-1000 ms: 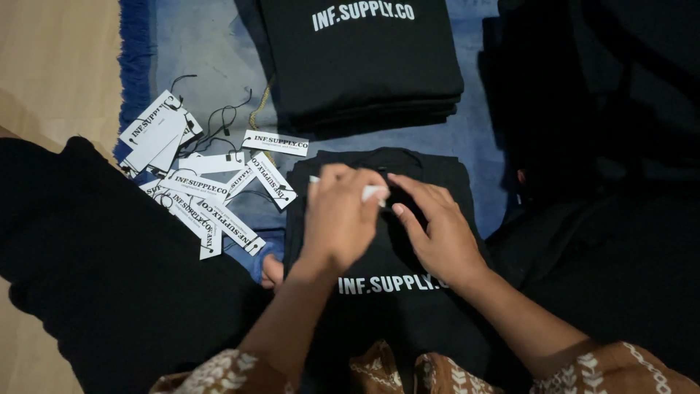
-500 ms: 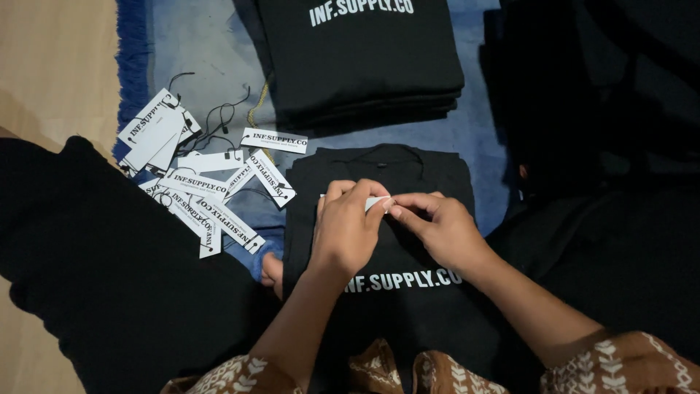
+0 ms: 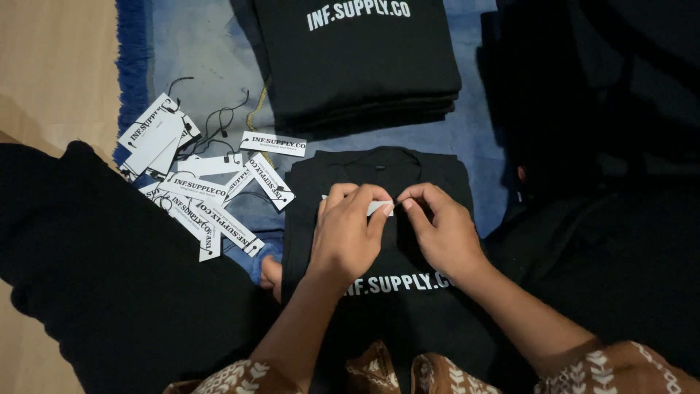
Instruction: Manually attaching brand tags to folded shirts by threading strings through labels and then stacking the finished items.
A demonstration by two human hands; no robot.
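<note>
A blue rug [image 3: 474, 138] covers the floor here, with bare tan flooring [image 3: 51, 73] off to one side. A folded black shirt [image 3: 379, 241] with white lettering lies on the rug right in front of the person, collar pointing away from them. Both hands meet just below the collar. The left hand [image 3: 346, 237] and the right hand [image 3: 441, 230] have their fingers curled in, thumb and forefinger of each pinched on a small white tag [image 3: 379, 207] that rests on the shirt; most of the tag is hidden under the fingers, so I can't tell how it is fastened. Beyond the shirt sits a stack of folded black shirts [image 3: 357, 58]. To the left, a loose heap of white paper tags [image 3: 197, 182] with black strings is scattered across the rug.
</note>
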